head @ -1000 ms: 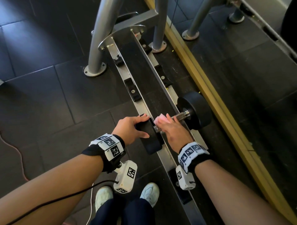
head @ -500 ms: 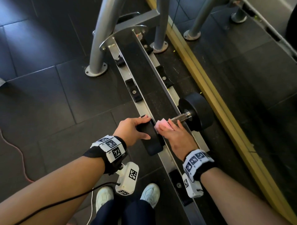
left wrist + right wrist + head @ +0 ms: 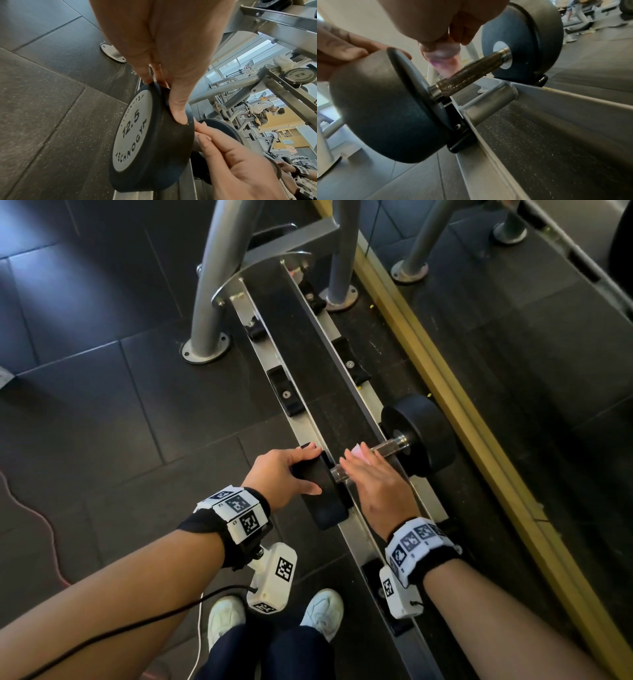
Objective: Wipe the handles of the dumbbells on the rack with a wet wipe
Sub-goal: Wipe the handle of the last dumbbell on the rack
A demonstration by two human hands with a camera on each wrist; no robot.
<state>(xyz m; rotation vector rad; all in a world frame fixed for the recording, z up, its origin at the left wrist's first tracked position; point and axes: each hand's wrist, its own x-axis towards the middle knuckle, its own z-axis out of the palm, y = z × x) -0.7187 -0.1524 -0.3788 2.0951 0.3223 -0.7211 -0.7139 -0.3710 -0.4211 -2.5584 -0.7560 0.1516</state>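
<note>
A black 12.5 dumbbell (image 3: pixel 419 433) lies across the low rack rails (image 3: pixel 305 419). My left hand (image 3: pixel 286 470) grips its near head (image 3: pixel 154 135), thumb and fingers curled over the rim. My right hand (image 3: pixel 371 477) lies over the knurled metal handle (image 3: pixel 471 73) and holds a pink-white wet wipe (image 3: pixel 359 453) against it. In the right wrist view the wipe (image 3: pixel 442 59) hangs from my fingers and meets the handle near its middle. The bit of the handle next to the near head (image 3: pixel 337 474) shows bare.
Black saddles (image 3: pixel 286 395) sit empty along the rails further away. Silver rack uprights (image 3: pixel 212 289) are bolted to the dark floor tiles. A mirror with a yellow frame (image 3: pixel 455 419) runs close behind the rack. My white shoes (image 3: pixel 322 611) and a black cable (image 3: pixel 137 625) are below.
My right hand has slid the wipe a little along the handle, away from the near head toward the far one. The left hand keeps its grip on the near head.
</note>
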